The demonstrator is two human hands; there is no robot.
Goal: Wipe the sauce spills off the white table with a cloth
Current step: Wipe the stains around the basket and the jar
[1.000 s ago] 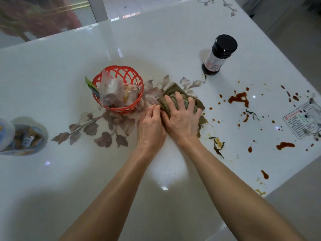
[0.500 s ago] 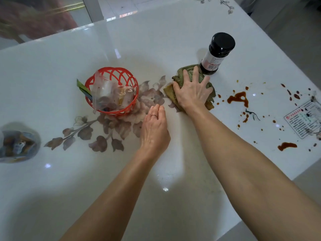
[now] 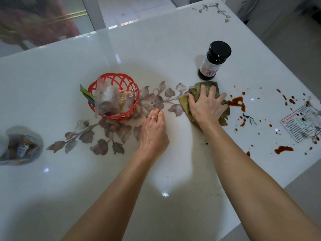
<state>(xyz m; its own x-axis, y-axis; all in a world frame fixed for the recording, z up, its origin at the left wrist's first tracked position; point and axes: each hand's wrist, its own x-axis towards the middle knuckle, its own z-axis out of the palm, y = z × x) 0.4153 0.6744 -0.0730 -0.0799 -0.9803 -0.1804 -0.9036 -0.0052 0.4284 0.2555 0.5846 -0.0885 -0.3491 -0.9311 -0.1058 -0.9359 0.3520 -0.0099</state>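
Cloth [image 3: 196, 91] lay under right hand [image 3: 206, 105], fingers spread flat | left hand [image 3: 153, 131] flat on table [image 3: 156, 49] | next stroke needed even pressure rightward over sauce spills [image 3: 237, 102]

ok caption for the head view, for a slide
Right hand presses cloth beside sauce spills on white table; left hand rests flat.

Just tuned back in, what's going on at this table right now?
A person is wiping sauce off the white table. The right hand presses a green cloth flat, right beside a large sauce spill. The left hand rests flat on the table near the red basket. Splatters further right are not yet wiped. The dark bottle stands upright behind the cloth.
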